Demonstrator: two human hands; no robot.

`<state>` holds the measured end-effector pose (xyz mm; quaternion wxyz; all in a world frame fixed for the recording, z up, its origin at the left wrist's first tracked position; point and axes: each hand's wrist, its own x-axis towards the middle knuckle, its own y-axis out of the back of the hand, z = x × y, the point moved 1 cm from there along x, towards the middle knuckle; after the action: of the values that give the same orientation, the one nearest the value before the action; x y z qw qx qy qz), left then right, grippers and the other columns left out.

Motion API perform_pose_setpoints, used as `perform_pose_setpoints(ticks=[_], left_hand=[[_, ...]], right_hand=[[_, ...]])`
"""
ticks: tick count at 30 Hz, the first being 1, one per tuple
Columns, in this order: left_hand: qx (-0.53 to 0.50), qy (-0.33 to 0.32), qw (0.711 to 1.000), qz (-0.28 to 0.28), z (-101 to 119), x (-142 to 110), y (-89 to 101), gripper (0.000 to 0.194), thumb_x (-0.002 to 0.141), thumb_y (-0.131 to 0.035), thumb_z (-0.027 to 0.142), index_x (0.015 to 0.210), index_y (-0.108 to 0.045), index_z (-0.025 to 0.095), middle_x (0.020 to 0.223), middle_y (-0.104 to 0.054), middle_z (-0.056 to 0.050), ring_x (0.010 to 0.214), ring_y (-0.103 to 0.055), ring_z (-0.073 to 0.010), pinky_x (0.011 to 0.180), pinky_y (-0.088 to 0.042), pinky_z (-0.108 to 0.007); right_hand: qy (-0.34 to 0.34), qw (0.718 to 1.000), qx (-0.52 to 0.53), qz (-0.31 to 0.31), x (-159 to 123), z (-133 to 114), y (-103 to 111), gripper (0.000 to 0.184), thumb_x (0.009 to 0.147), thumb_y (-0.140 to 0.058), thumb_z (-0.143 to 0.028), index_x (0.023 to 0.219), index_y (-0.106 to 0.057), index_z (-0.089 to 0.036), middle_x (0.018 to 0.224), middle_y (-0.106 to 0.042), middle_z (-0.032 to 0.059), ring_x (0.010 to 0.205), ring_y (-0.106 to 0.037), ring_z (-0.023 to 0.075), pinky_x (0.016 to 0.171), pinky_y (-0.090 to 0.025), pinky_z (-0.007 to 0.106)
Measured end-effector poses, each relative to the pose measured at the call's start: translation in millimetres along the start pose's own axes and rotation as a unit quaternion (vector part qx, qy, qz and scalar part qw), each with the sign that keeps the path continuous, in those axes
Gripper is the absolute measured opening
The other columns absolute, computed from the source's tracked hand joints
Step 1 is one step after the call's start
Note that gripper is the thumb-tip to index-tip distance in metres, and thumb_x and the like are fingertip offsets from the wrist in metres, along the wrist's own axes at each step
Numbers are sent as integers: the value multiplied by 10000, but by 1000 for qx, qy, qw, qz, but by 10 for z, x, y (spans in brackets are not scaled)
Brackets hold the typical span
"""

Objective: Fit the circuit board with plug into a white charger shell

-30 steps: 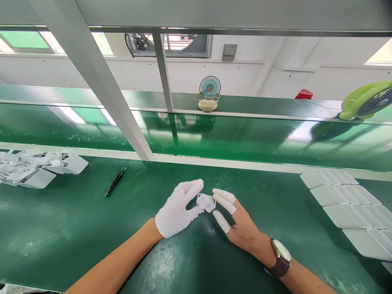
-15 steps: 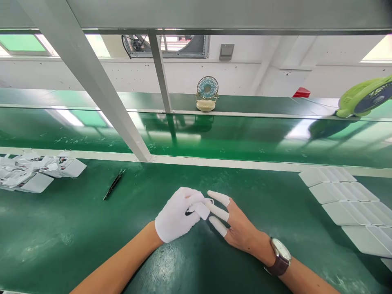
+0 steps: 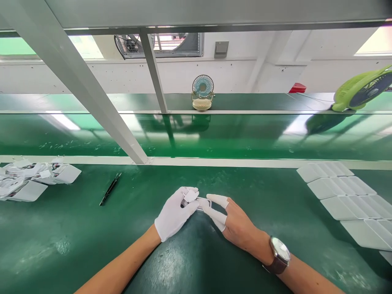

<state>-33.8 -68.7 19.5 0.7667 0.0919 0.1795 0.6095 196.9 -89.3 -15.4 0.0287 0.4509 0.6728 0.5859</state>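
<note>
My left hand (image 3: 175, 216), in a white glove, is closed around a small white plastic part (image 3: 204, 203) low over the middle of the bench. A small flat white piece (image 3: 191, 195) shows at its fingertips, on top of the part's left end; whether they are joined I cannot tell. My right hand (image 3: 229, 218) wears white finger cots. Its fingertips lie at both sides of the part's right end and touch it. Glove and fingers hide much of the part.
Black tweezers (image 3: 110, 189) lie on the green bench (image 3: 137, 261) at left, near a cluster of white housings with wires (image 3: 33, 179). White plastic covers (image 3: 346, 196) lie in an overlapping row at right. A slanted post (image 3: 92, 90), a small fan (image 3: 202, 92) and a green fan (image 3: 361, 87) stand beyond.
The white part has turned in my left hand, so more of its length shows toward the right. My right fingertips have closed in on its right end. The view has shifted slightly.
</note>
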Motion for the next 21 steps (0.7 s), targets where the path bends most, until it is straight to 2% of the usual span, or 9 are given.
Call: perform_pose_setpoints(ticks=[3, 7, 15, 18, 21], left_hand=[[-31, 13, 999, -10, 26, 13, -13, 277, 896, -659, 356, 1142, -659, 231, 1136, -723, -43, 1033, -694, -223, 940, -554, -379], [-109, 41, 993, -26, 81, 31, -29, 301, 860, -718, 370, 1112, -668, 211, 1166, -710, -55, 1063, -680, -212, 942, -554, -352], [-179, 83, 978, -67, 97, 111, -24, 476, 800, -808, 390, 1197, -635, 194, 1125, -709, -76, 964, -662, -191, 774, -537, -303], [-209, 90, 971, -74, 111, 122, -24, 500, 782, -825, 379, 1198, -627, 188, 1136, -698, -79, 958, -639, -174, 719, -504, -265], [-210, 96, 970, -71, 120, 122, -26, 526, 768, -835, 394, 1204, -622, 191, 1140, -692, -70, 845, -605, -136, 619, -447, -238]], right_hand=[[-7, 1000, 10, -5, 9, -24, 19, 607, 942, -565, -61, 1486, -494, -322, 1435, -523, 139, 1235, -573, 273, 968, -580, 458], [-17, 1000, 25, 1, 62, -64, 59, 545, 945, -591, -95, 1450, -531, -291, 1400, -534, 153, 1190, -589, 272, 943, -582, 446], [-14, 1000, -4, -19, 149, -79, 85, 489, 951, -582, -106, 1407, -570, -280, 1343, -578, 139, 1142, -591, 275, 928, -568, 454], [-14, 1000, -20, -14, 162, -103, 97, 442, 955, -566, -101, 1373, -596, -242, 1314, -594, 157, 1105, -608, 270, 898, -573, 438], [-6, 999, -33, -3, 190, -124, 95, 364, 956, -564, -112, 1303, -636, -195, 1258, -627, 164, 1044, -626, 263, 873, -576, 432]])
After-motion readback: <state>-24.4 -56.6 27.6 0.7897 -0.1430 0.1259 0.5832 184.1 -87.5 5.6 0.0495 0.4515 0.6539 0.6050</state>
